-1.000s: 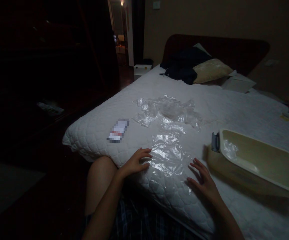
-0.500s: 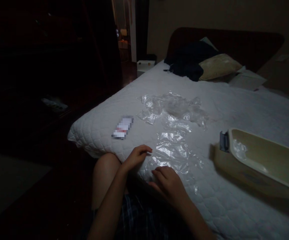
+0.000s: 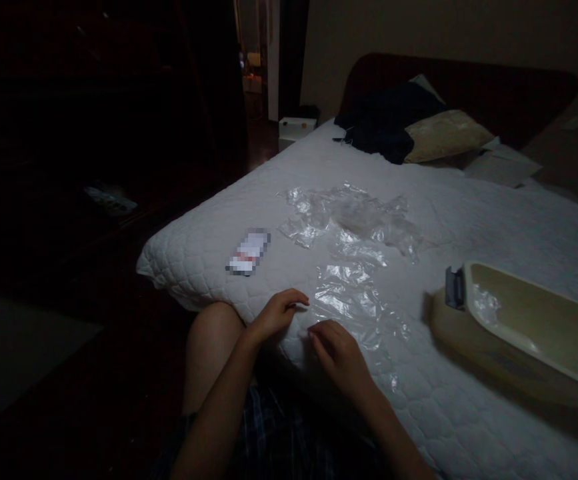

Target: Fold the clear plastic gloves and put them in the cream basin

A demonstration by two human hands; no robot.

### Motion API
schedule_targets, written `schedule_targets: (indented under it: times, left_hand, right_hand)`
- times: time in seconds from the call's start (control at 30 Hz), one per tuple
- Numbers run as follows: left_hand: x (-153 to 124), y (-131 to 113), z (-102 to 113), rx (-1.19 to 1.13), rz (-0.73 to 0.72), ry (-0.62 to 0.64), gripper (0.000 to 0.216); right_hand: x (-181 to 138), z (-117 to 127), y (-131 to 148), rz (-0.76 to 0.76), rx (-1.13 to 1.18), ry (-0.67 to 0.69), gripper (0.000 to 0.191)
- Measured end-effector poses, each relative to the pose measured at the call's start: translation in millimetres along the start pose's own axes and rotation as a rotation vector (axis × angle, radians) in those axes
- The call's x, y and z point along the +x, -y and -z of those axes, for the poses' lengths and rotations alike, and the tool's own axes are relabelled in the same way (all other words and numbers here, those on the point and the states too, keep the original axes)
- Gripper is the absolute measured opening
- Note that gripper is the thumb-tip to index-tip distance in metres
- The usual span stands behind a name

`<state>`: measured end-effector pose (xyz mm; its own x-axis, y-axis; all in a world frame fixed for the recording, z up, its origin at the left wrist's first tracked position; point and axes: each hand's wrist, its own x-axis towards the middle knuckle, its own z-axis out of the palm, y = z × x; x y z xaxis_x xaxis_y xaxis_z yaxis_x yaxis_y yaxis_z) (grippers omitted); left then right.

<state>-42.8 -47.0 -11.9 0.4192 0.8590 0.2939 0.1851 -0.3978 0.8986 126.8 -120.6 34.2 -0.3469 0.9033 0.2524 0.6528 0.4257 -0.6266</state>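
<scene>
Left hand (image 3: 275, 315), right hand (image 3: 337, 352) curled at near edge of plastic sheet (image 3: 349, 300) — grip unclear — flimsy, slippery, best pinched at a corner.

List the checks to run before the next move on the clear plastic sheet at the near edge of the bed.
1. Both hands at the sheet: ok; left hand and right hand sit at the near edge of the plastic sheet.
2. Firm hold on it: cannot tell; dim light hides the grip.
3. Sheet apart from the crumpled plastic: cannot tell; they look to meet.
4. Beige tub off the sheet: ok; it lies to the right.
5. Small packet off the sheet: ok.
</scene>
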Motion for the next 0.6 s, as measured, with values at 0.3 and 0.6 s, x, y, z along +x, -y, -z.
schedule_targets:
  times: [0.3,0.6]
  left_hand:
    - [1.4,-20.8,-14.1,0.451,-0.009,0.029,0.020]
    - [4.9,-21.0,-20.5,0.538,0.021,-0.011,0.013]
  right_hand:
    - [3.8,21.0,-23.5,-0.198,0.145,-0.126,0.022]
    - [-3.1,24.6,-50.9,-0.325,0.177,-0.187,0.026]
